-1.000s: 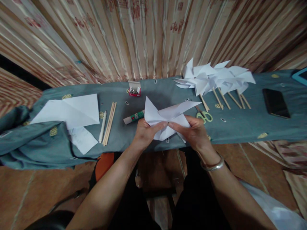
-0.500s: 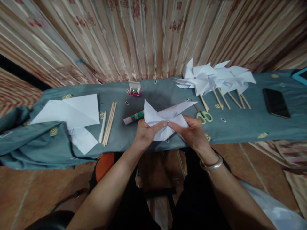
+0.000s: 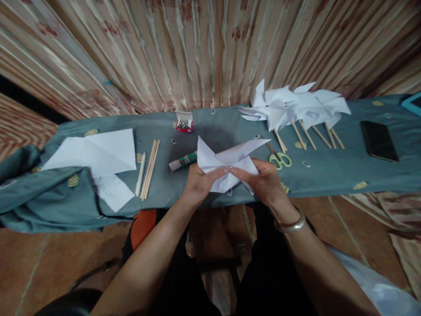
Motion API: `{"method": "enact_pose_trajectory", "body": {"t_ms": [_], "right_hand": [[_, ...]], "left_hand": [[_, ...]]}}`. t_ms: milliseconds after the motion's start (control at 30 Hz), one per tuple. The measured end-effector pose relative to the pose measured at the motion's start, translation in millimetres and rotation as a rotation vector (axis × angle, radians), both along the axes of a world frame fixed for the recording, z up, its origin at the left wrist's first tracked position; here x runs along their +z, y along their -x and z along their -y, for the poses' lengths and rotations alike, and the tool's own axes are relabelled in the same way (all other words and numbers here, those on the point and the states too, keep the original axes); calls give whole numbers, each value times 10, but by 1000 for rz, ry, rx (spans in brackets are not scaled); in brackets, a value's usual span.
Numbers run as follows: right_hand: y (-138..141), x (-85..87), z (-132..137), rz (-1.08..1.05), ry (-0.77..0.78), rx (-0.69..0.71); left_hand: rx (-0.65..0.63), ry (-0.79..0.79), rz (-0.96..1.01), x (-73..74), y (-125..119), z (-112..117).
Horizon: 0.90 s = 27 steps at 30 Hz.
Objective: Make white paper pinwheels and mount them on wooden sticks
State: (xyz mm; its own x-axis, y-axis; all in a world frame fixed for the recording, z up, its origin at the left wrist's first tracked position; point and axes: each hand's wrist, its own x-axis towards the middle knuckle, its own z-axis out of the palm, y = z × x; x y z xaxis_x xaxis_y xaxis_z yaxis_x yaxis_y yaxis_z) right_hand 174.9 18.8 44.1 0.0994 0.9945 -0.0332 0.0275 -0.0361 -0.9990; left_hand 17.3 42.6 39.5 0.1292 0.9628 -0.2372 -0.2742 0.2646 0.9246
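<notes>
Between my two hands is a white paper pinwheel (image 3: 226,156), held just above the near part of the table, with a small shiny pin head at its centre. My left hand (image 3: 202,182) grips its left side, the thumb pressed close to the pin. On the other side my right hand (image 3: 261,177) is closed on the paper, its thumb also at the centre. The fingers underneath are hidden by the paper. A glue stick (image 3: 183,161) lies just left of the pinwheel, and green-handled scissors (image 3: 279,159) lie to its right.
Finished-looking pinwheels on sticks (image 3: 296,105) lie at the back right, near a black phone (image 3: 379,141). A small red box of pins (image 3: 184,125) stands open at the back. Wooden sticks (image 3: 150,171), a white pen (image 3: 140,174) and paper sheets (image 3: 112,151) are on the left of the cloth-covered table (image 3: 332,175).
</notes>
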Motion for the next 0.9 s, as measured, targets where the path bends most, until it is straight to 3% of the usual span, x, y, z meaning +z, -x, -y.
{"method": "enact_pose_trajectory", "body": {"t_ms": [400, 900], "right_hand": [[14, 49, 3, -20, 37, -2], [2, -15, 7, -2, 19, 11]], "left_hand": [[8, -16, -24, -30, 3, -10], [4, -37, -15, -13, -5, -13]]}}
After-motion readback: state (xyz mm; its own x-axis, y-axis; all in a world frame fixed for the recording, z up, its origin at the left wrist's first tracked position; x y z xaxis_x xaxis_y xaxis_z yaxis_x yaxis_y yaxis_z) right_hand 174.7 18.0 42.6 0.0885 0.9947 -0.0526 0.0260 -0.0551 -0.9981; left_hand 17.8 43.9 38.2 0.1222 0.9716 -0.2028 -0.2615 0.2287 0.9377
